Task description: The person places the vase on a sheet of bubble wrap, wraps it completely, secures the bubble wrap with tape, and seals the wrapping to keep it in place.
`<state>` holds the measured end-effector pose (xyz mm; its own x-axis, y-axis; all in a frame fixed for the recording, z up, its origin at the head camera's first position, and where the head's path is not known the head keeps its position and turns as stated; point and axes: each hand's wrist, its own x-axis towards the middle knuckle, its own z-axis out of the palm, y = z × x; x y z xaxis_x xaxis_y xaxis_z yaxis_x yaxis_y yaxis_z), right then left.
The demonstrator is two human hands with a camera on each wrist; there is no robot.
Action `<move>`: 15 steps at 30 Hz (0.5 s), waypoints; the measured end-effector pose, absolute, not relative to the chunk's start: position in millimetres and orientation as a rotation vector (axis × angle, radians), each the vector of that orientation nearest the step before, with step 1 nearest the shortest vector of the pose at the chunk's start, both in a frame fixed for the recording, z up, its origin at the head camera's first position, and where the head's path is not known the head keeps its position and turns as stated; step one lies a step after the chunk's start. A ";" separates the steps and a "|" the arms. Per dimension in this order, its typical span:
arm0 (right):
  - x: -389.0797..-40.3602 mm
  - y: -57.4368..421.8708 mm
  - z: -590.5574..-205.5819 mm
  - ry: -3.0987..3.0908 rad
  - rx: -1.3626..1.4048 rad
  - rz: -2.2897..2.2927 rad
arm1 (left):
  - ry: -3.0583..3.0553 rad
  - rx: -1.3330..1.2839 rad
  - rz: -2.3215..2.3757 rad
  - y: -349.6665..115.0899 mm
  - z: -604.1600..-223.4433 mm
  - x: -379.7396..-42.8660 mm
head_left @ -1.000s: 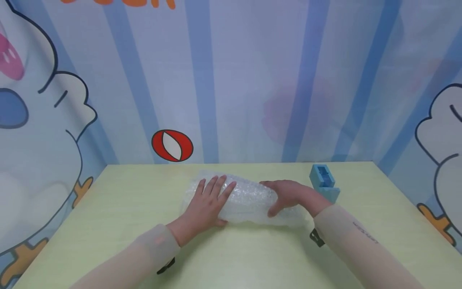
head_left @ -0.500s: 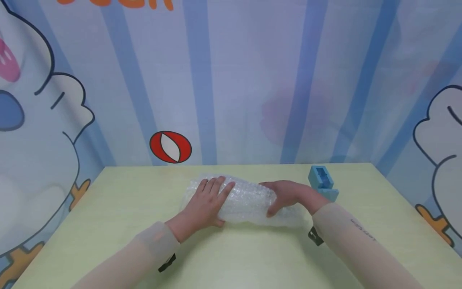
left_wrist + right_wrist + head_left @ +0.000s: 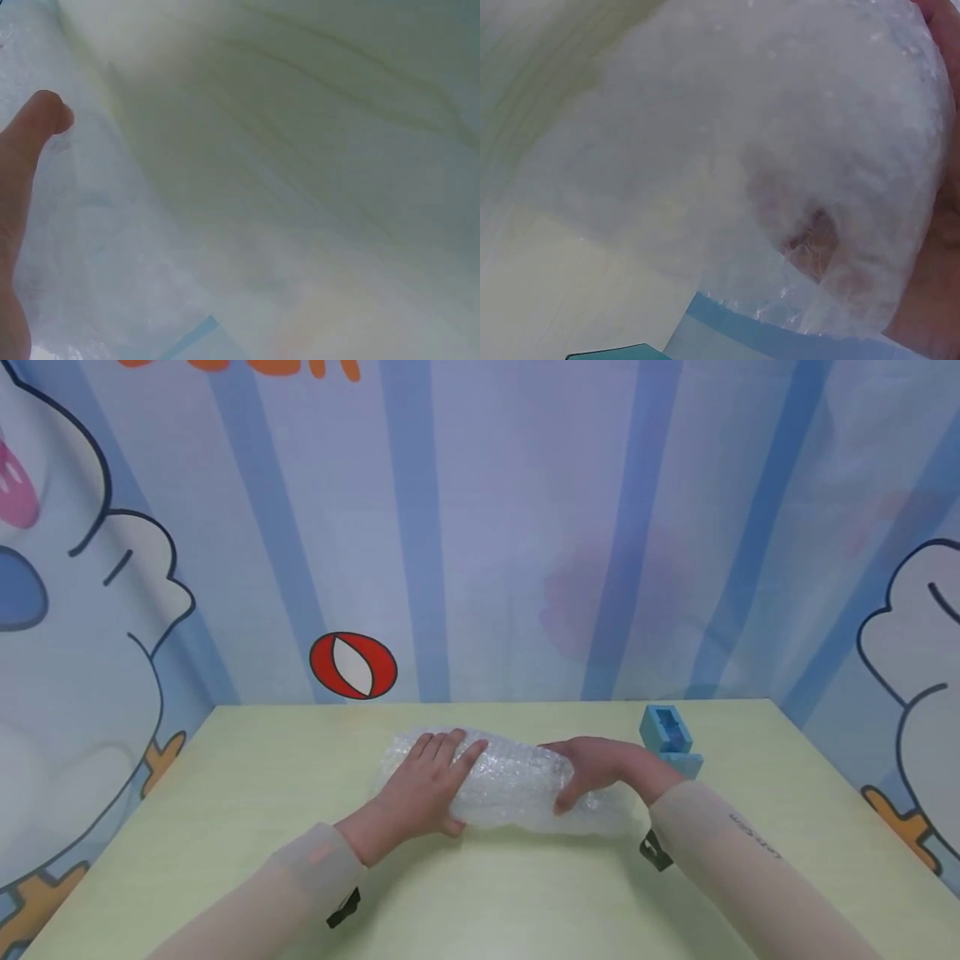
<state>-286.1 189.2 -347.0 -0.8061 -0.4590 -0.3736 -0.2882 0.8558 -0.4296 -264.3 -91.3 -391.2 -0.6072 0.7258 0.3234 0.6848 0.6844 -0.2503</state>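
A bundle of clear bubble wrap [image 3: 517,781] lies across the middle of the table, rolled or folded over. Its left part is held under my left hand [image 3: 420,789], whose fingers lie over the top while the thumb stays at the near edge. In the left wrist view that thumb [image 3: 30,142] lies against the plastic. My right hand [image 3: 596,768] grips the right part, thumb in front and fingers behind. Through the wrap [image 3: 795,112] in the right wrist view, a fingertip shows dimly. Whatever the bundle may contain is hidden.
A light blue block-like holder [image 3: 670,735] with a recess stands at the back right of the pale yellow-green table [image 3: 495,902], beyond my right wrist. Behind the table hangs a striped blue cartoon backdrop [image 3: 510,527], and more of it covers both sides.
My left hand has shifted slightly toward me and to the left, its fingers more bent over the wrap. My right hand keeps its hold. The head view has moved slightly.
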 end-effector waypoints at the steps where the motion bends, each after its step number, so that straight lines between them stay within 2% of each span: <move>1: -286.7 189.4 -347.3 2.545 -0.550 -0.494 | -2.511 -1.105 0.134 -91.4 -390.1 -264.3; 15: -298.9 198.7 -349.1 2.398 -0.500 -0.524 | -2.792 -1.215 -0.045 -89.7 -361.3 -272.4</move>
<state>-298.9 198.7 -349.1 -0.7320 -0.4690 -0.4941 -0.2204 0.8493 -0.4798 -272.4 -89.7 -361.3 -0.6779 0.7283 0.1000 0.7312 0.6821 -0.0112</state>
